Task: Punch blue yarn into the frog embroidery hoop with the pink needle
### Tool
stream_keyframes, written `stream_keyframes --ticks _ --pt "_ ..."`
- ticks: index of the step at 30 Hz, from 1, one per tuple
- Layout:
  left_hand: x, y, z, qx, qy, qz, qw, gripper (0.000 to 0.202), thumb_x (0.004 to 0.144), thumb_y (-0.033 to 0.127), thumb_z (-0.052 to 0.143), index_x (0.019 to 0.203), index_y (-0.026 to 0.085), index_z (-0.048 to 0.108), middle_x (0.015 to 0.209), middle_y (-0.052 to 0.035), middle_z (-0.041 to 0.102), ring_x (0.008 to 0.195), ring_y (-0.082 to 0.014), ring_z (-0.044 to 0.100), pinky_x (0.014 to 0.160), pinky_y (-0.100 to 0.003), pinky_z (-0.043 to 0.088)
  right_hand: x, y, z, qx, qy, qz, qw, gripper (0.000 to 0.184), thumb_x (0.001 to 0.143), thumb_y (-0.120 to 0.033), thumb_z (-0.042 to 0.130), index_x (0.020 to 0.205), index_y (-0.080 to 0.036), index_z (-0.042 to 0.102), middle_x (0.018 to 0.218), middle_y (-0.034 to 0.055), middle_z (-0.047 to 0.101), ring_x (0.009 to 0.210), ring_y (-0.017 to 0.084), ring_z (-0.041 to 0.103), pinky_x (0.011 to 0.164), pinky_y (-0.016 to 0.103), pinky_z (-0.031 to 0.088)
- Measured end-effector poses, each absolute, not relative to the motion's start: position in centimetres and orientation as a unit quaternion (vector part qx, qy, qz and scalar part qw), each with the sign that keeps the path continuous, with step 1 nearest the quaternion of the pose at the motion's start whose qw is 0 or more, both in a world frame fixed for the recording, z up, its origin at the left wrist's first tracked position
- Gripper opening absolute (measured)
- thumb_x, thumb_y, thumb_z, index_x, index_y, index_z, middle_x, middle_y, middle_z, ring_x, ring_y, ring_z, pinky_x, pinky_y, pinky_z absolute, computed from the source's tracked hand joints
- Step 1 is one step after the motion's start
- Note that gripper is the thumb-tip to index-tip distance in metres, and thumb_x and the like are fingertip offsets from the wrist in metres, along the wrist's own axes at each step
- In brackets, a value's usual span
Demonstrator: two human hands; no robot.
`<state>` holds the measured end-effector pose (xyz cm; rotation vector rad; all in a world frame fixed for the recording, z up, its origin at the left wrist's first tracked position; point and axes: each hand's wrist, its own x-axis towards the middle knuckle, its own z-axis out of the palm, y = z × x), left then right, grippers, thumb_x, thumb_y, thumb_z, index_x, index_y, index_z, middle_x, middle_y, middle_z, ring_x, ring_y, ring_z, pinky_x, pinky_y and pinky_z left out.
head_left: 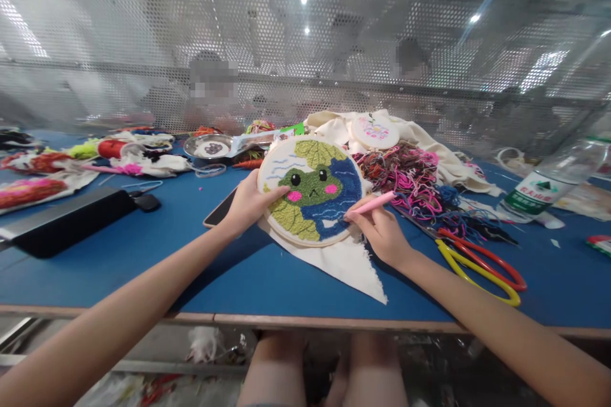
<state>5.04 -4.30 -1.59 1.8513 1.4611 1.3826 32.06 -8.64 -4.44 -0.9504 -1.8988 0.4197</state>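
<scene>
My left hand [252, 202] grips the left rim of a round embroidery hoop [312, 194], its thumb lying over the front. Stitched in the hoop is a green frog face with pink cheeks, among yellow-green leaves and dark blue water. A small white patch of cloth shows bare near the lower right. In my right hand [382, 232] is a pink punch needle [375, 203], its lower end at the blue stitching; the tip itself is hidden by my fingers. Loose white cloth [353, 267] hangs below the hoop with a frayed edge.
Scissors [477, 267] with red and yellow handles lie right of my right hand. Behind are a yarn heap [405, 172], a smaller hoop [375, 131] and a metal bowl [209, 146]. A plastic bottle [544, 187] leans at right; a black case [71, 219] lies left.
</scene>
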Motion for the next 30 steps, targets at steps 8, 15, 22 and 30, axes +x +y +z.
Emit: stream_keyframes --ticks 8,15,22,30 --pt "5.3 -4.7 -1.3 0.659 0.493 0.522 0.223 0.057 0.062 0.044 0.074 0.107 0.015 0.055 0.11 -0.0097 0.065 0.102 -0.0285 0.06 0.086 -0.041 0.048 31.9 -8.2 -4.3 -0.384 -0.787 0.187 0.445 0.011 0.086 -0.03 0.054 0.083 -0.021 0.057 0.089 0.0036 0.062 0.075 0.016 0.062 0.068 0.028 0.051" --pt "6.1 -6.1 -0.4 0.669 0.444 0.558 0.209 0.056 0.063 0.038 0.076 0.109 0.015 0.055 0.11 -0.0087 0.064 0.103 -0.0259 0.059 0.088 -0.037 0.049 31.8 -7.8 -4.3 -0.32 -0.834 0.115 0.434 0.009 0.084 -0.027 0.059 0.077 -0.021 0.061 0.084 0.0034 0.066 0.083 0.018 0.061 0.077 0.031 0.047" --pt "6.1 -5.9 -0.2 0.676 0.43 0.574 0.167 0.052 0.063 0.036 0.076 0.106 0.016 0.055 0.106 -0.0072 0.066 0.1 -0.0243 0.06 0.085 -0.034 0.05 31.8 -6.8 -4.4 -0.357 -0.834 0.142 0.397 0.012 0.081 -0.03 0.062 0.077 -0.019 0.06 0.078 0.0047 0.063 0.075 0.018 0.059 0.066 0.029 0.044" --pt "5.9 -5.1 -0.3 0.685 0.421 0.56 0.2 0.055 0.063 0.036 0.075 0.111 0.017 0.054 0.111 -0.0073 0.064 0.103 -0.0258 0.059 0.088 -0.037 0.049 31.0 -5.8 -4.5 -0.385 -0.831 0.112 0.386 0.011 0.082 -0.028 0.06 0.075 -0.019 0.059 0.078 0.0034 0.062 0.075 0.016 0.057 0.066 0.026 0.04"
